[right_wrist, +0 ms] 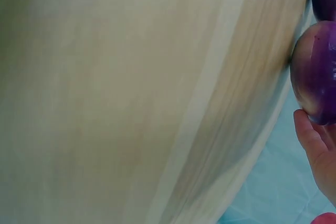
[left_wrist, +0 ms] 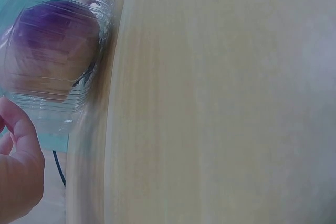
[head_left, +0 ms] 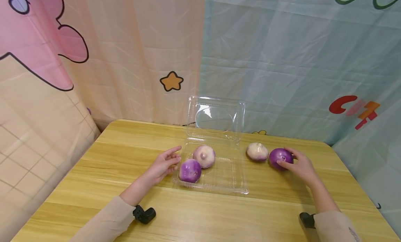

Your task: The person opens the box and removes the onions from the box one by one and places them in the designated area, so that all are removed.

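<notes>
My right hand point(head_left: 301, 166) holds a purple turnip point(head_left: 278, 157) from its right side, thumb in front and fingers behind. In the right wrist view the thumb meets the lower edge of this turnip point(right_wrist: 315, 77). A whiter turnip point(head_left: 257, 152) sits just left of it on the table. A clear plastic clamshell box point(head_left: 230, 176) lies with its lid point(head_left: 216, 118) raised. Two turnips rest in its left half, a purple one point(head_left: 189, 171) in front and a pale one point(head_left: 204, 156) behind. Beside the box's left wall is my left hand point(head_left: 163, 164), fingers loosely bent and holding nothing.
The wooden table point(head_left: 188, 214) ends at a back edge close behind the raised lid. A printed curtain point(head_left: 141, 61) hangs behind it. Each wrist carries a black camera mount, such as the left mount point(head_left: 144, 214).
</notes>
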{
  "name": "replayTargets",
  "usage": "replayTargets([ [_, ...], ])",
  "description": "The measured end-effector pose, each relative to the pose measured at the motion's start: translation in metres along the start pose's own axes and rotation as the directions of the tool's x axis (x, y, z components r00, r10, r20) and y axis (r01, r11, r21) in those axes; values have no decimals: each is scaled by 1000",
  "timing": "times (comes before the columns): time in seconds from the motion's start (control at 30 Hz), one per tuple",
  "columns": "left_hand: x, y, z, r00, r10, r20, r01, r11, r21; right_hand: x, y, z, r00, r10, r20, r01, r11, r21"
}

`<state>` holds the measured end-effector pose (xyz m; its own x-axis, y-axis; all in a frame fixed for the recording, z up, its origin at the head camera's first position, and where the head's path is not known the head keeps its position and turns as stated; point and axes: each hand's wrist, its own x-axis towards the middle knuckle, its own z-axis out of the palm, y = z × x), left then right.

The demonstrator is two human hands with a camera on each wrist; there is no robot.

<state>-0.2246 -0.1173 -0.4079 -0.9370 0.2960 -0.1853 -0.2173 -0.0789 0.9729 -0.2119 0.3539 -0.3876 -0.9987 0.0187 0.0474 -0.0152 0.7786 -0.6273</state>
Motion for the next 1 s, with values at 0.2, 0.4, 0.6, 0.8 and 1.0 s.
replayTargets([
  [0.2,0,-1,0,1000,1,-2,-1,1000,-4,6,2,3,1000,8,-22,-8,1000,-6],
  [0.4,0,0,0,1000,1,-5,-1,1000,0,11,2,4,999,-13,-42,13,1000,-13],
  [0.6,1,-1,0,1000,0,-7,0,1000,-1,12,0,4,999,-28,-44,28,1000,-15],
  [0.8,1,-1,1,1000,1,-8,-1,1000,-1,12,-3,-1,998,-32,-58,30,999,-41],
  [1.0,1,0,1,1000,-1,-6,1,1000,-3,10,-20,-13,988,-119,-93,114,991,-63],
])
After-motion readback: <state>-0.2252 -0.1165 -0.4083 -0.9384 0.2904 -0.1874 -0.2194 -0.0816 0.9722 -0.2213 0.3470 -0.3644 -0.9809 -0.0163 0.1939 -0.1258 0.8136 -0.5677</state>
